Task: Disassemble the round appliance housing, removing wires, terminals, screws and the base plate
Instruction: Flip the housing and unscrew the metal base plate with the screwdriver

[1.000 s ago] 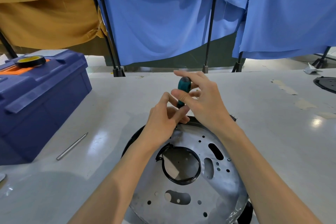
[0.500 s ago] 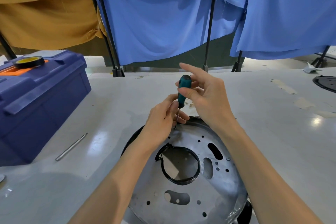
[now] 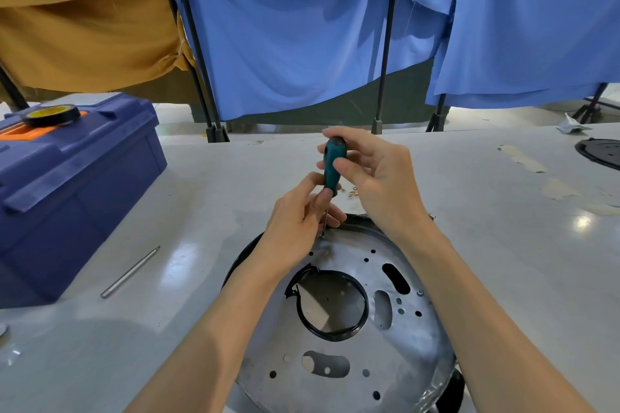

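Observation:
The round housing lies upside down on the table, its silver base plate (image 3: 339, 375) facing up with several holes and a black-rimmed central opening (image 3: 330, 305). A teal-handled screwdriver (image 3: 333, 161) stands upright with its thin shaft tip on the plate's far rim. My right hand (image 3: 375, 178) pinches the handle between thumb and fingers. My left hand (image 3: 302, 221) curls its fingers around the shaft just below the handle. One small screw (image 3: 420, 293) sits at the plate's right side.
A blue toolbox (image 3: 67, 184) with a roll of tape (image 3: 52, 113) on its lid stands at the left. A loose metal bit (image 3: 130, 272) lies beside it. A black round part (image 3: 600, 152) lies far right. Small loose bits (image 3: 352, 191) lie behind the housing.
The screwdriver has risen and its shaft now shows, tip on the far rim. My right hand has turned on the handle, fingers closing from spread to a pinch.

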### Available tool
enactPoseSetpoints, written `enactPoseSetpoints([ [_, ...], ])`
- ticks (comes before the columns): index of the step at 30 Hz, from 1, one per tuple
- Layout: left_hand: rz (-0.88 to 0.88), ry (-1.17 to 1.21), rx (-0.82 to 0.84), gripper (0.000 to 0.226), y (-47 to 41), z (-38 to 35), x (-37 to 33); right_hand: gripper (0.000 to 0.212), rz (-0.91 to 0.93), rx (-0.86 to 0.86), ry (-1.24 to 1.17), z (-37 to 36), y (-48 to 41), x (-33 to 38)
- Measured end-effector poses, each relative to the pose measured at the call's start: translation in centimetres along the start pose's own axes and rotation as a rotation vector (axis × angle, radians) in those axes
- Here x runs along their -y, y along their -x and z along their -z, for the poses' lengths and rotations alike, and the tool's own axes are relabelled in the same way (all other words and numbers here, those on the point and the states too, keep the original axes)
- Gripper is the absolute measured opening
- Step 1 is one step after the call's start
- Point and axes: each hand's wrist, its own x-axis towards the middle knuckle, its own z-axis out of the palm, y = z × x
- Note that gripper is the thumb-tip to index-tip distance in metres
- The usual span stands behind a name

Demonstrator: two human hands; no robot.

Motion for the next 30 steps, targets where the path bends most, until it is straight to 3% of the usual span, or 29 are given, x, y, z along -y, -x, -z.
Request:
enactPoseSetpoints([
  [6, -0.018, -0.037, -0.027, 0.015, -0.14, -0.06, 0.22, 0.049, -0.002, -0.035, 0.071, -0.18, -0.11, -0.02],
  [11, -0.002, -0.008, -0.023, 0.018, -0.17, -0.02, 0.22, 0.036, -0.014, 0.025, 0.015, -0.16, 0.01, 0.08],
  [15, -0.006, -0.009, -0.049, 0.016, -0.15, -0.16, 0.08, 0.044, -0.004, 0.004, 0.137, -0.31, -0.05, -0.11],
  [20, -0.001, 0.006, -0.029, 0.019, -0.24, -0.06, 0.17, 0.041, 0.001, 0.038, 0.037, 0.06, -0.03, 0.04],
  [25, -0.001, 0.021, -0.038, 0.016, -0.15, -0.04, 0.08, 0.049, 0.032, 0.039, 0.16, -0.07, 0.05, -0.05],
  [30, -0.004, -0.004, -0.023, 0.021, -0.14, -0.16, -0.07, 0.051, 0.017, 0.066, 0.06, -0.03, 0.04, 0.04],
])
